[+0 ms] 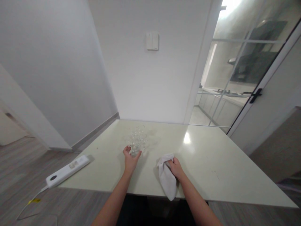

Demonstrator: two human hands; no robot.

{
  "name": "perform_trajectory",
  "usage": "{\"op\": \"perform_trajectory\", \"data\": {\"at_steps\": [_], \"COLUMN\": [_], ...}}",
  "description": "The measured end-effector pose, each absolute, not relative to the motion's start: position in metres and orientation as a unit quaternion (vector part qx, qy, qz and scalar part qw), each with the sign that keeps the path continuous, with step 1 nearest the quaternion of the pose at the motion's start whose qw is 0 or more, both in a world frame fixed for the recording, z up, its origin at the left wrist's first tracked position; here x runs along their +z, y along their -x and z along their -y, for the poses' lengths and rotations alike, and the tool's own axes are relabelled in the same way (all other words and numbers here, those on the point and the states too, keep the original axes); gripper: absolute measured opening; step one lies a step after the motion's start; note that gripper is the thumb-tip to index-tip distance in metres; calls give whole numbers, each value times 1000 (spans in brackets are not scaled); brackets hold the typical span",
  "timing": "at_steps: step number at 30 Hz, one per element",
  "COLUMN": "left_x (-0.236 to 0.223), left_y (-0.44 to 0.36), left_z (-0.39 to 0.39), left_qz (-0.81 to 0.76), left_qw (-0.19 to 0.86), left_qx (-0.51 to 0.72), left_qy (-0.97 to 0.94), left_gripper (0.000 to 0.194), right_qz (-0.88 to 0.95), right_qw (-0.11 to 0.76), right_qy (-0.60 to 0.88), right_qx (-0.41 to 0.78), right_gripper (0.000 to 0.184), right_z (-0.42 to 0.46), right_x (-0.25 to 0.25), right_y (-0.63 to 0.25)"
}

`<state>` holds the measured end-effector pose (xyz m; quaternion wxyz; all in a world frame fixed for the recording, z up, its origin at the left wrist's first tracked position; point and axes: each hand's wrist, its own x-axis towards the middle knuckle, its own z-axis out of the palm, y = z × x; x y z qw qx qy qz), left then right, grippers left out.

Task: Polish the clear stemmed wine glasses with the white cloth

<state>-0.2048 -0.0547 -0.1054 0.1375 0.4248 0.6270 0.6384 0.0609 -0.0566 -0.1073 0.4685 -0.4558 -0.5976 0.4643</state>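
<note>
Head view. Left hand point(130, 161) at the near side of a cluster of clear glasses point(136, 141): thumb and fingers parted in a wide curve about the nearest glass point(134, 152). Whether the skin touches or grips it, cannot tell; clear walls blend into the pale table point(211, 157).

Key relation: the nearest glass sits right in the mouth of the left hand's curve. The other glasses lie straight beyond the fingertips, close together, the cluster's longer run leading away from the wearer and slightly rightward. Count uncertain, outlines overlap. Left hand clearly the nearer one; right hand point(175, 167) is well apart, to the right and closer to the wearer.

Right hand closed on the upper part of a white cloth point(167, 180), fingers partly hidden in its folds. Cloth's long axis drops from that grip toward the wearer, its lower tip reaching the table's near edge. Power strip point(68, 171) well off to the left of the left hand, by the table's left side.
</note>
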Motion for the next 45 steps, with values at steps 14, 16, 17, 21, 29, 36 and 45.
{"op": "perform_trajectory", "data": {"at_steps": [14,16,17,21,29,36,45], "left_x": [-115,-114,-114,-115,-115,-113,-113], "left_y": [211,211,211,210,211,210,209], "left_z": [51,51,51,52,52,52,53], "left_qz": [-634,-632,-630,-625,-625,-623,-625], "left_qw": [140,141,140,136,141,144,144], "left_qx": [615,615,617,625,627,629,629], "left_qy": [-448,-450,-451,-447,-443,-441,-440], "left_gripper": [71,70,70,72,69,67,68], "right_qz": [595,597,600,601,602,593,600], "right_qw": [473,472,471,472,469,473,475], "right_qy": [452,450,448,446,444,444,443], "right_qx": [467,467,467,466,470,477,468], "right_gripper": [36,36,36,37,36,37,38], "right_z": [57,57,57,56,57,57,58], "right_x": [-106,-106,-106,-106,-105,-104,-104], "right_y": [-60,-60,-60,-61,-60,-60,-60]}}
